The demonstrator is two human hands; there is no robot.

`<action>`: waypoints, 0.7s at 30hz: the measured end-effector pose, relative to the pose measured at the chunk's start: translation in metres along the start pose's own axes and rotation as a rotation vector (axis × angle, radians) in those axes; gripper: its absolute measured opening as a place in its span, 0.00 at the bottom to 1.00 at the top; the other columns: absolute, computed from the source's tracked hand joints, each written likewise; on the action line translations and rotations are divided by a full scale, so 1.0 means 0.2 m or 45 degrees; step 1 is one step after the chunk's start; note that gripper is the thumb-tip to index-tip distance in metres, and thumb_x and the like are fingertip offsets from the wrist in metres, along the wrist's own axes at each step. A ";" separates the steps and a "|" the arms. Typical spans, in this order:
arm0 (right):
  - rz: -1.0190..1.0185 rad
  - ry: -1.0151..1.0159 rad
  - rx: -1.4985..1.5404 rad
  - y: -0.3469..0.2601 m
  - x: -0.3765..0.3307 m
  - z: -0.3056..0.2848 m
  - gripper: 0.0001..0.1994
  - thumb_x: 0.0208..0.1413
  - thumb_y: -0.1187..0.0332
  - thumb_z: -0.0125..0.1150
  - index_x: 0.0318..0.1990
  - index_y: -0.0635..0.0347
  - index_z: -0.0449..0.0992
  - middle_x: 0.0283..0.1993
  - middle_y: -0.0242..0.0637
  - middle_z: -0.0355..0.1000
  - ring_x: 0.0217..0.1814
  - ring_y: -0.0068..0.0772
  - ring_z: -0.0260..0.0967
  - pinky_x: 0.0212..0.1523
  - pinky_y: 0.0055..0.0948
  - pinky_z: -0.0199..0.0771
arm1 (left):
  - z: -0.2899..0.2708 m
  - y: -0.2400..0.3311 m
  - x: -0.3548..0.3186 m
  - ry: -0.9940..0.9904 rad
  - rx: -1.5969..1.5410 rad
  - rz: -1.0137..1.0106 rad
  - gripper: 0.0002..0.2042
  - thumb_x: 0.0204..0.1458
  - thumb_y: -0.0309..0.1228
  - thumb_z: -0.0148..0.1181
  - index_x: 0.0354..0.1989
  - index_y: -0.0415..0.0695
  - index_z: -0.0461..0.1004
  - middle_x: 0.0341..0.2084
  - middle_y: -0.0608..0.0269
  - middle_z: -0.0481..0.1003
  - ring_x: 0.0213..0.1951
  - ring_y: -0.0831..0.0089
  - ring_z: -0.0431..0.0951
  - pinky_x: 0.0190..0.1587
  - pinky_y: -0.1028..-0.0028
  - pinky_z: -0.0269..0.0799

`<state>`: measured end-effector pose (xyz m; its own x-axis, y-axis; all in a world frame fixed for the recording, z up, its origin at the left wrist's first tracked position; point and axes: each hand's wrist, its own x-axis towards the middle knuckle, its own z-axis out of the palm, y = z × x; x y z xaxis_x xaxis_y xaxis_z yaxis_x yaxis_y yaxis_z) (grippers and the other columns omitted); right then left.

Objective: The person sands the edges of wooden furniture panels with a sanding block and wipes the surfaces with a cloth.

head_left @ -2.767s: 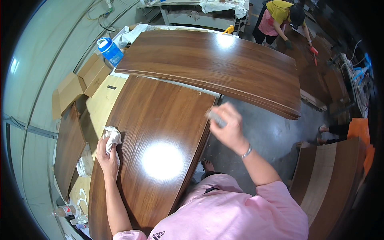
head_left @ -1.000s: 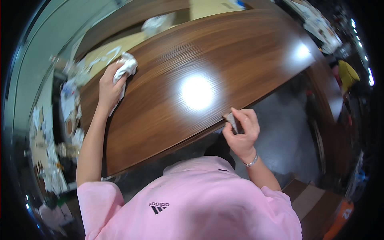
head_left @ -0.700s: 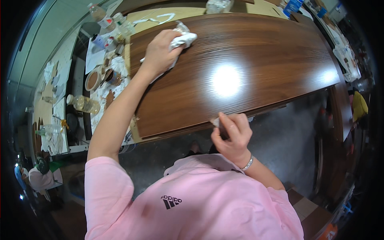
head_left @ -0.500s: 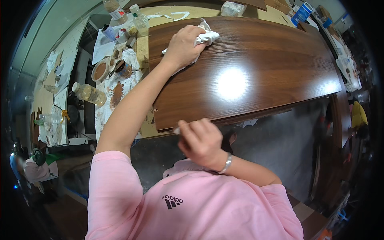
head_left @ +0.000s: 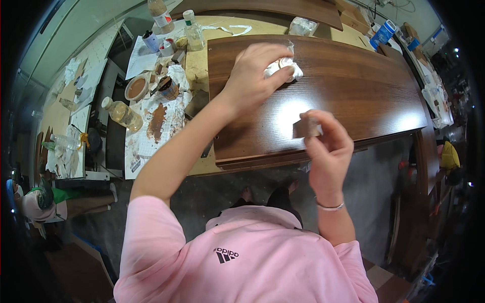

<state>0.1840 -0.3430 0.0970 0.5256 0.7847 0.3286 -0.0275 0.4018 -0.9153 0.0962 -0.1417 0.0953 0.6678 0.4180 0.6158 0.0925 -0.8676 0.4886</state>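
On the wooden table lies a glossy dark-brown wood-grain panel (head_left: 364,101), a bright light reflected in its middle. My left hand (head_left: 255,76) is closed on a crumpled white cloth (head_left: 295,72) against the panel's far left part. Nearer to me, my right hand (head_left: 331,146) is raised over the panel's near side. Its thumb and fingers pinch a small, flat, brownish squarish piece (head_left: 301,128), blurred, whose kind I cannot make out.
Left of the panel are a stained sheet (head_left: 169,118), an open tub of brown paste (head_left: 136,88), a dark-lidded jar (head_left: 167,89) and clear bottles (head_left: 121,115). A blue container (head_left: 382,34) stands at the far right. Another person (head_left: 43,202) is at the far left.
My right hand has risen from in front of the panel's near edge to over it, moving right and away from me. The left hand's cloth has come slightly nearer. The view has shifted.
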 end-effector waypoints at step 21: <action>-0.236 -0.476 -1.262 0.43 0.70 -0.01 0.26 0.51 0.55 0.68 0.58 0.49 0.76 0.68 0.55 0.61 0.71 0.56 0.55 0.68 0.49 0.59 | -0.41 -0.60 -1.49 0.511 0.657 -1.021 0.06 0.54 0.25 0.63 0.38 0.38 0.76 0.35 0.57 0.77 0.39 0.62 0.78 0.44 0.65 0.72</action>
<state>0.2558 -0.1994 0.0635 0.1526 0.9132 0.3780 0.8158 0.0995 -0.5698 -0.1753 -0.1402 -0.0956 -0.0160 0.9011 0.4333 0.7705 -0.2650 0.5798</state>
